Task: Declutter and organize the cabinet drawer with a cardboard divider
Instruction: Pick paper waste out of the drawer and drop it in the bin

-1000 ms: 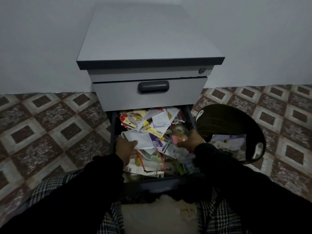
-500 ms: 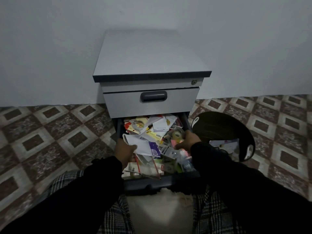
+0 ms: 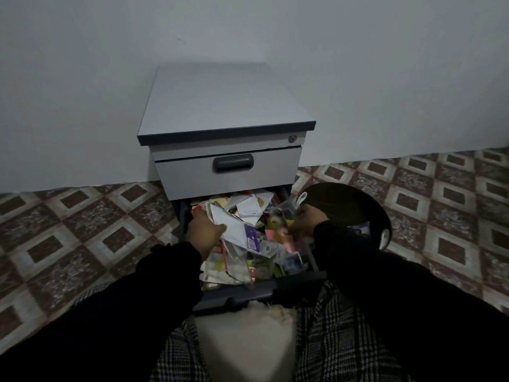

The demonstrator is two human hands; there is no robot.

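Left hand [image 3: 205,232] grips white papers [image 3: 234,230] inside the drawer [image 3: 264,292]. Right hand [image 3: 304,220], beside the bin [image 3: 355,205]: grasp unclear. Advise lifting loose sheets together.

Long black sleeves [image 3: 413,293] cover both arms, above black-and-white houndstooth checked trousers [image 3: 330,340].

Both arms, in black sleeves, reach forward and slightly inward. The left hand [image 3: 205,232] curls its fingers round a white paper envelope [image 3: 234,230] with a purple corner (thumb on top). The right hand [image 3: 304,219] is bent at the knuckles, fingers curled downward; what they hold is unclear.
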